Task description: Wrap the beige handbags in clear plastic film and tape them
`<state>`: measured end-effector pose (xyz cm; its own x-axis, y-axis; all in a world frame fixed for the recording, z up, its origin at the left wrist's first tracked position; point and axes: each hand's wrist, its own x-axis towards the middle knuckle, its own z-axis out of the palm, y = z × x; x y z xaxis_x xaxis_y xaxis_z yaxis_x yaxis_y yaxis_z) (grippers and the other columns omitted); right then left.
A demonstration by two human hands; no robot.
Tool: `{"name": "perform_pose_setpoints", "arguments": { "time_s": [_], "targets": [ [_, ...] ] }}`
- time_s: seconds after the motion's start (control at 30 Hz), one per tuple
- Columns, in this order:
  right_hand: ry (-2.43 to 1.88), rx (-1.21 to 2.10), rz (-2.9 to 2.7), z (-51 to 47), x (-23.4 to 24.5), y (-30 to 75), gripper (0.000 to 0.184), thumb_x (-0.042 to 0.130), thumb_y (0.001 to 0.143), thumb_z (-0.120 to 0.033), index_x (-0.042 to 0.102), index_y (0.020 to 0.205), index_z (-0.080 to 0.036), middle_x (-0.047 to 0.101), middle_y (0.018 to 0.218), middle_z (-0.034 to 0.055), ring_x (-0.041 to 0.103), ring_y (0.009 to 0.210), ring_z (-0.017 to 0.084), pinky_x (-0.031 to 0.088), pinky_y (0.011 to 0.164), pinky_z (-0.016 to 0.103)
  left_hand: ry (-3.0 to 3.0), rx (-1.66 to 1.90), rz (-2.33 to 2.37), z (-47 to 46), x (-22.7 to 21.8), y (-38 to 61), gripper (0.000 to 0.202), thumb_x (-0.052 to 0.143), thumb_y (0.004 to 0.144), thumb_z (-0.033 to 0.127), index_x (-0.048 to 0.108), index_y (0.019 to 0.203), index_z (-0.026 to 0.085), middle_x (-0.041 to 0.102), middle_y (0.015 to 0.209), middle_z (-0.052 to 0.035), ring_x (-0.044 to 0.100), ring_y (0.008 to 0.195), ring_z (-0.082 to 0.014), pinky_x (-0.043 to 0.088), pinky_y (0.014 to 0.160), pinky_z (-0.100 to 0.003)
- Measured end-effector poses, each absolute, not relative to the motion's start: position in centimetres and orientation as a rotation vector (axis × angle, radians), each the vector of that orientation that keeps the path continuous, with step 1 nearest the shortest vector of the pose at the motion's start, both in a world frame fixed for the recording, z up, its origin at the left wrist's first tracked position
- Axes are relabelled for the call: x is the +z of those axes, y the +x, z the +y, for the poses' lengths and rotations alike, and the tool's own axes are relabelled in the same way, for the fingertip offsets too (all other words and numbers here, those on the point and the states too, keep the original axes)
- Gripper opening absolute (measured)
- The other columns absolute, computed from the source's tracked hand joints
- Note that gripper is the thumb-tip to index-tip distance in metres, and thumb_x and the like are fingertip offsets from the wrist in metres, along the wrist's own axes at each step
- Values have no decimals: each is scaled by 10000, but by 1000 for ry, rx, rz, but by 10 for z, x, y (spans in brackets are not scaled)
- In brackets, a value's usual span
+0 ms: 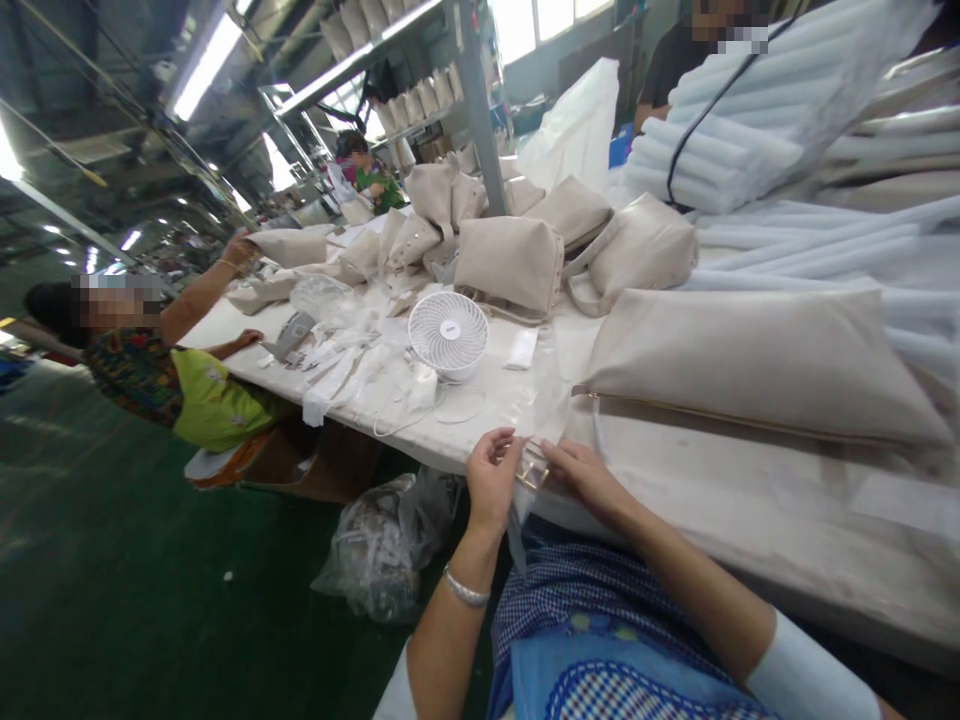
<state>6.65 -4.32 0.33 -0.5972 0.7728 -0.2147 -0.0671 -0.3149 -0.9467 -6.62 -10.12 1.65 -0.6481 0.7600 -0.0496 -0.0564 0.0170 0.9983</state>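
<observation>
My left hand and my right hand meet at the near edge of the white table. Both pinch a small clear plastic packet with a gold-coloured metal piece between them. A silver bangle sits on my left wrist. Just beyond my right hand lies a flat beige zippered pouch, its zipper side facing me. A sheet of clear plastic lies on the table right behind my hands.
A small white fan stands mid-table amid white scraps. Several beige bags are piled behind it. White foam rolls stack at the right. A person in yellow sits at left, others farther off. A plastic bag lies on the green floor.
</observation>
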Motion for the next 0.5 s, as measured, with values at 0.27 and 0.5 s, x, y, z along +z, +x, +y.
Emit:
{"name": "perform_pose_setpoints", "arguments": {
  "time_s": [0.27, 0.5],
  "targets": [
    [-878, 1594, -1865, -32, 13, 80, 564, 378, 979, -605, 628, 682, -194, 665, 676, 53, 626, 663, 221, 514, 692, 353, 340, 1552, 1328, -90, 23, -77, 555, 927, 538, 316, 643, 983, 142, 709, 808, -32, 661, 691, -143, 515, 694, -274],
    [-556, 275, -2296, 0, 13, 97, 345, 544, 951, -164, 620, 1284, -211, 640, 1308, 126, 544, 1254, 307, 405, 1081, 509, 394, 1491, 1298, -85, 28, -87, 514, 929, 554, 297, 671, 969, 134, 722, 833, -44, 669, 716, -145, 519, 706, -264]
  ]
}}
